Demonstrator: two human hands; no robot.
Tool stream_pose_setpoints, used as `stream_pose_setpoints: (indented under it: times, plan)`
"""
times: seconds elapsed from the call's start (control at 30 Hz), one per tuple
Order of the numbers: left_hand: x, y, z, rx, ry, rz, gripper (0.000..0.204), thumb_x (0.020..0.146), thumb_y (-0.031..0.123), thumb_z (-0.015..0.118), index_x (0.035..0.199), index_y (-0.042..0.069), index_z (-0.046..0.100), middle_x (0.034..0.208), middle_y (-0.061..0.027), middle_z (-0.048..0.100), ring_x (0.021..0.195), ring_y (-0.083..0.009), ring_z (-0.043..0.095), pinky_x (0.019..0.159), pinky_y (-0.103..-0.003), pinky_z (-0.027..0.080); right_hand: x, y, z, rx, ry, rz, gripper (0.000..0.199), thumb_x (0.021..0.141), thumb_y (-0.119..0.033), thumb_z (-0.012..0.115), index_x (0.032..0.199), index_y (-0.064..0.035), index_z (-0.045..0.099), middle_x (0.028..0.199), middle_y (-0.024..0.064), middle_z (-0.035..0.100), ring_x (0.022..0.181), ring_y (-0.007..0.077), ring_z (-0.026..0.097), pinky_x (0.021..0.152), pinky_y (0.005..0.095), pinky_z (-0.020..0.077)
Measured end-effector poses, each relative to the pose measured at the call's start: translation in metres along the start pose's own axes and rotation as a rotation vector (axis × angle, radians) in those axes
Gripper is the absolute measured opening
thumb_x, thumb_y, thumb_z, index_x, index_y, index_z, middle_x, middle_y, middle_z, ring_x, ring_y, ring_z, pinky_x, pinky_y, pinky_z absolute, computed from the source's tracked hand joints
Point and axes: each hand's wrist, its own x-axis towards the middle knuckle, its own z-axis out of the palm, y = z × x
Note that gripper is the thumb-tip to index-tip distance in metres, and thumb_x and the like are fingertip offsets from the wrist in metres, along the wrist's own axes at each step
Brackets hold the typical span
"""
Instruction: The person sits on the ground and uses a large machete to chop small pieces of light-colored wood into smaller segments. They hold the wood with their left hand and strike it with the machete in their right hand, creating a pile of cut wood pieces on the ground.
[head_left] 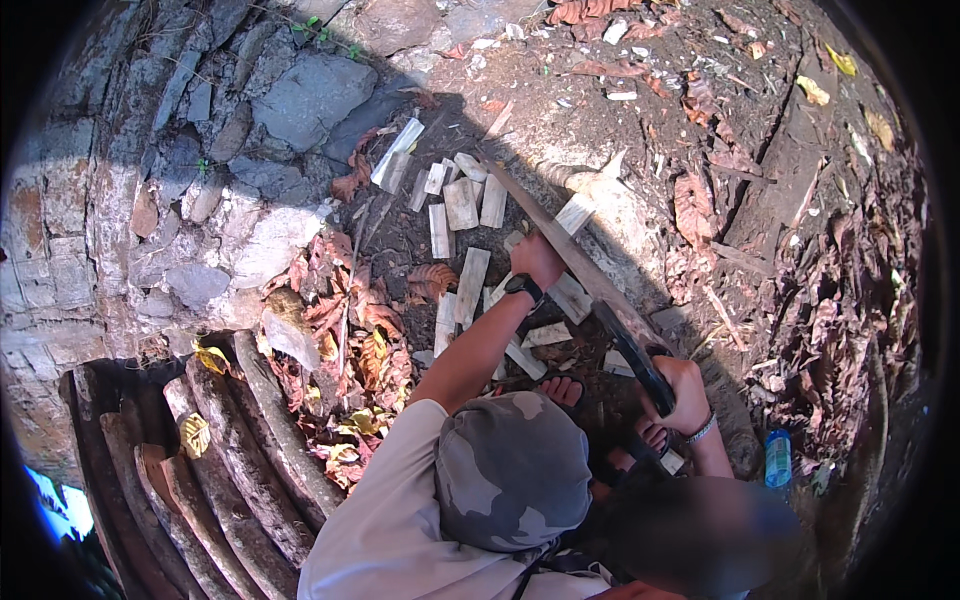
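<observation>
A long, narrow brown strip slants across the middle, from the far left down to my right hand; I cannot tell whether it is wood or a rusty blade. My left hand, with a dark watch at the wrist, is closed against its left side. Near the strip's lower end, my right hand is wrapped round a glossy black bar that runs along the strip, perhaps a handle. Several pale split wood pieces lie on the soil beyond and left of my left hand, and more are under my forearm.
Round logs lie side by side at the lower left. Stonework borders the left side. Dry leaves cover soil between. A plastic bottle stands or lies at the lower right. My sandalled feet are close below the wood.
</observation>
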Motion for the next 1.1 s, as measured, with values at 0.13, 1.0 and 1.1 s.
stream_pose_setpoints:
  times: [0.13,1.0,1.1]
  plan:
    - [-0.003,-0.013,-0.002,0.029,0.001,-0.070,0.045,0.073,0.031,0.077,0.105,0.003,0.064,0.089,-0.0234,0.071,0.084,-0.0420,0.070,0.075,-0.052,0.057,-0.036,-0.019,-0.016,0.000,-0.004,0.025,0.017,0.070,-0.011,0.069,0.067,-0.0039,0.054,0.061,0.0144,0.053,0.055,0.0348,0.058,0.051,0.0382,0.0439]
    - [0.001,-0.015,0.014,0.133,0.133,-0.020,0.043,0.071,0.031,0.078,0.100,0.002,0.064,0.078,-0.0245,0.069,0.078,-0.0436,0.069,0.069,-0.052,0.055,-0.079,0.002,-0.030,0.031,0.005,0.085,0.026,0.060,-0.018,0.073,0.064,-0.0064,0.050,0.060,0.0145,0.051,0.058,0.0388,0.056,0.052,0.0430,0.0437]
    - [-0.005,-0.019,0.020,0.061,0.162,0.266,0.039,0.069,0.033,0.079,0.090,0.002,0.068,0.077,-0.0230,0.070,0.077,-0.0419,0.069,0.068,-0.048,0.056,0.001,0.015,0.002,-0.004,0.044,-0.057,0.025,0.064,-0.020,0.072,0.069,-0.0051,0.052,0.064,0.0157,0.054,0.063,0.0398,0.057,0.057,0.0453,0.0459]
